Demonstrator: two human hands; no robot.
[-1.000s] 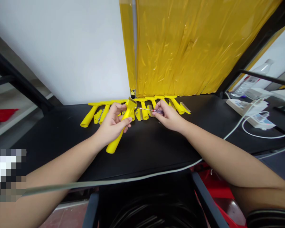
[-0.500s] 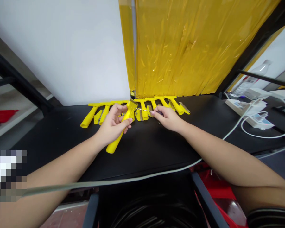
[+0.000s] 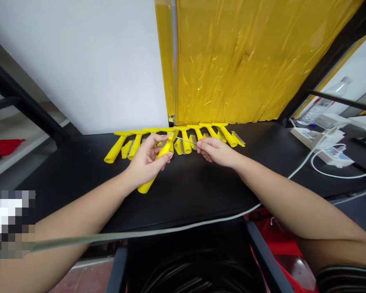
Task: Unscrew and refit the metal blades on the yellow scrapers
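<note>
My left hand (image 3: 146, 157) is closed round a yellow scraper (image 3: 164, 153), its head up by my fingertips and its hollow handle slanting down toward me. In my right hand (image 3: 215, 151) is a slim screwdriver (image 3: 186, 140), pinched between the fingers, with its metal shaft pointing left. The shaft's tip is at the scraper's head; whether they touch I cannot tell. My fingers hide the screwdriver's handle. Behind both hands lies a row of several more yellow scrapers (image 3: 115, 149), with yellow blade pieces (image 3: 178, 147) between them.
The black tabletop (image 3: 195, 191) meets a white panel (image 3: 88, 65) and a yellow wrapped panel (image 3: 247, 61) at its back. Power strips (image 3: 323, 146) with white cables lie at the right, near a plastic bottle (image 3: 327, 101). A pale cable (image 3: 171, 231) runs across the front.
The scraper in my left hand has turned, so its head shows more edge-on, and its handle end has risen slightly. My right hand has shifted a little right, its fingers more curled.
</note>
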